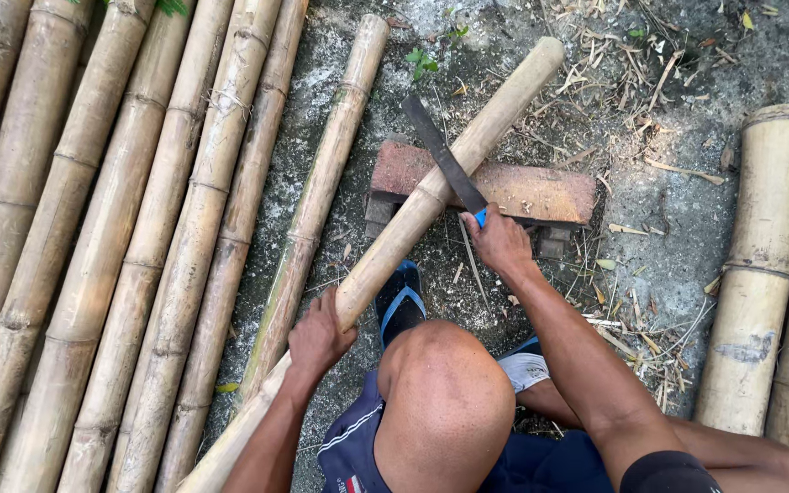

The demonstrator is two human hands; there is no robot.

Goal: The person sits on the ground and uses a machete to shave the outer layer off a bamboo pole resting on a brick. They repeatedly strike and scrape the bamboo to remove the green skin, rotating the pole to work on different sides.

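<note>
Person squatting on the ground (668, 210), bare knee (445, 393) in the middle of the view, foot in a blue-strapped sandal (401, 306) just ahead of it.

Left hand (319, 336): closed around a bamboo pole (431, 196), gripping it low down, near the knee. Pole runs diagonally from bottom left up to top right, resting across a brick (522, 190). Far end sticks out past the brick, off the ground.

Right hand (501, 242): fist closed on the blue handle of a machete (445, 155). Blade is dark, angled up and left, lying across the pole right where the pole crosses the brick. Blade touches the pole; can't tell whether it has bitten in.

Brick: reddish, flat on the ground, long side running left-right, a smaller grey block visible under its left end.

Around:
- Left side: a row of long bamboo poles (93, 246) lying side by side, touching, roughly parallel to the held pole.
- One separate thinner pole (317, 196) between that row and the held pole, near the left hand.
- Right edge: two thick bamboo sections (760, 265) lying side by side, well apart from the brick.
- Ground is grey dirt with dry chips and leaf scraps, densest around the brick and top right.
</note>
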